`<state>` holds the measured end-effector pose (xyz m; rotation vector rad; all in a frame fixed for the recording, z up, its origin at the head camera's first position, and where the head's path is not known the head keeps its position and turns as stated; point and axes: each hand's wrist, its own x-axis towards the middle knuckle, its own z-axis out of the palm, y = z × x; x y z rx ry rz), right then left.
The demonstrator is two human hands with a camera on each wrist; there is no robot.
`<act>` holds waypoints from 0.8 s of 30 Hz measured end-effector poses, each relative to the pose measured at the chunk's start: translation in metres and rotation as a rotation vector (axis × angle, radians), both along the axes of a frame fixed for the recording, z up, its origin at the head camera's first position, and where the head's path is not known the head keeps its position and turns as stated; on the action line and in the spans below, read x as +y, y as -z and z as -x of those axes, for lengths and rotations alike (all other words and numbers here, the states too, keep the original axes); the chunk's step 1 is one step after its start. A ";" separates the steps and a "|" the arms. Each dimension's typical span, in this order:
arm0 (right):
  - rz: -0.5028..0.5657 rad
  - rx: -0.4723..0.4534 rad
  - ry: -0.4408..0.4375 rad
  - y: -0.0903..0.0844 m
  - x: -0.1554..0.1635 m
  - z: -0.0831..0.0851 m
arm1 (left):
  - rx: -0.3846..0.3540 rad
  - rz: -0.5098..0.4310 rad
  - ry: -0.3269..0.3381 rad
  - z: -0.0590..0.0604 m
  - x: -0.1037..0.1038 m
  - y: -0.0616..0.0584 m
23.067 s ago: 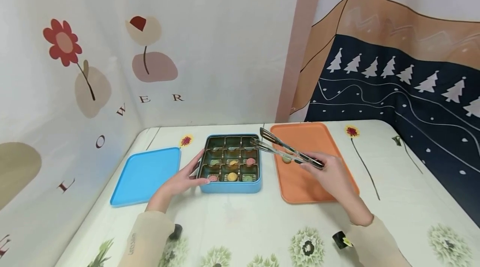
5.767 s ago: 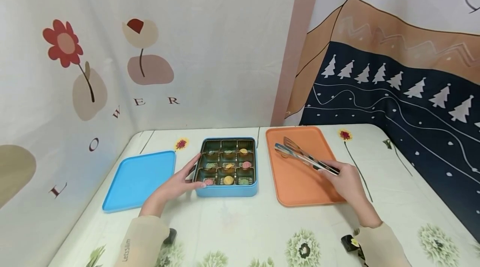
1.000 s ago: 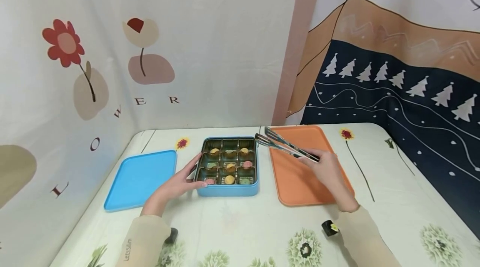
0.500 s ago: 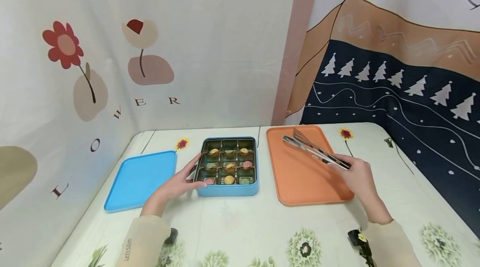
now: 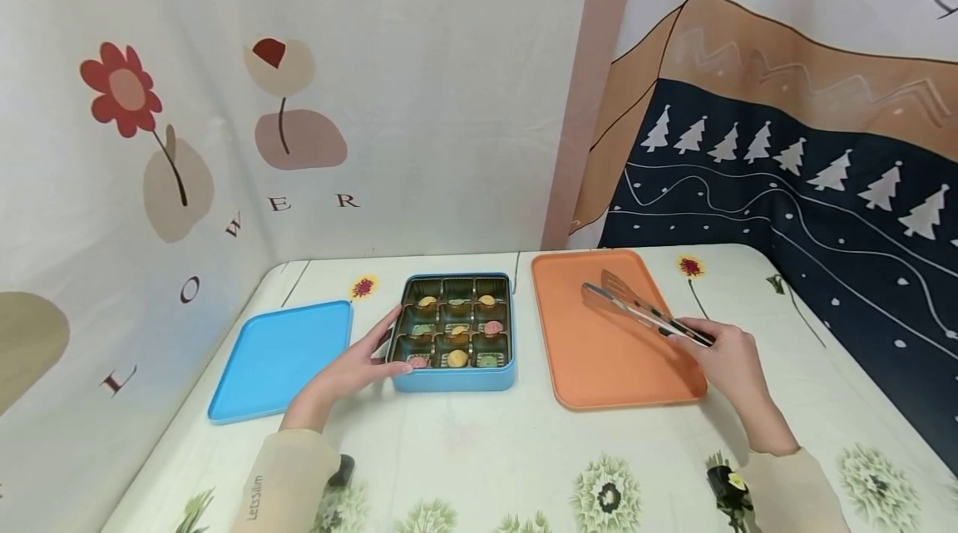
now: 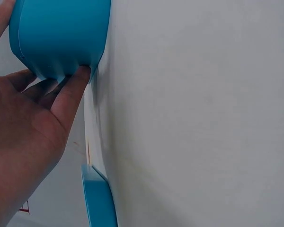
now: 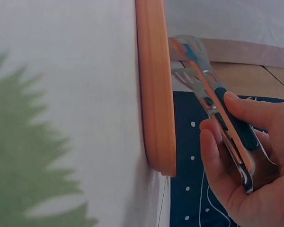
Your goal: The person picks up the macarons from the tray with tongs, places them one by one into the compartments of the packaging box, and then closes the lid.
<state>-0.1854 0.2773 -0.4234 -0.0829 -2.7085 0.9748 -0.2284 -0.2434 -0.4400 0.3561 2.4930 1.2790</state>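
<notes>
A blue tin box (image 5: 453,378) with a gold tray of nine compartments holds several round cookies (image 5: 457,358) in yellow, green and pink. My left hand (image 5: 389,346) rests against the box's near left corner, fingers along its side; the left wrist view shows the fingertips (image 6: 80,78) touching the blue box (image 6: 61,33). My right hand (image 5: 684,338) grips metal tongs (image 5: 636,310) by their dark handle. The tong tips hover slightly apart over the orange tray (image 5: 599,367) with nothing between them. In the right wrist view the tongs (image 7: 203,80) sit beside the tray's rim (image 7: 156,94).
The blue lid (image 5: 280,358) lies flat left of the box, and its edge (image 6: 99,198) shows in the left wrist view. The orange tray is bare. Printed fabric walls close the back and both sides. The flower-patterned tablecloth (image 5: 486,450) stretches toward me.
My right hand has carried the empty tongs from the box's back right corner rightward over the orange tray. A yellow cookie now lies in the back left compartment. The left hand has not moved.
</notes>
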 end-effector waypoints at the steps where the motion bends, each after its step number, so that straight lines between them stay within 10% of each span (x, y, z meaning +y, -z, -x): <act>1: 0.000 -0.021 -0.001 0.000 0.001 0.000 | 0.000 0.000 0.000 0.000 0.000 0.000; 17: -0.075 -0.212 -0.077 0.003 0.016 0.004 | -0.005 0.020 -0.004 0.002 0.000 0.001; 24: -0.144 -0.139 -0.051 -0.003 -0.009 0.006 | 0.017 0.059 0.004 0.000 -0.001 0.000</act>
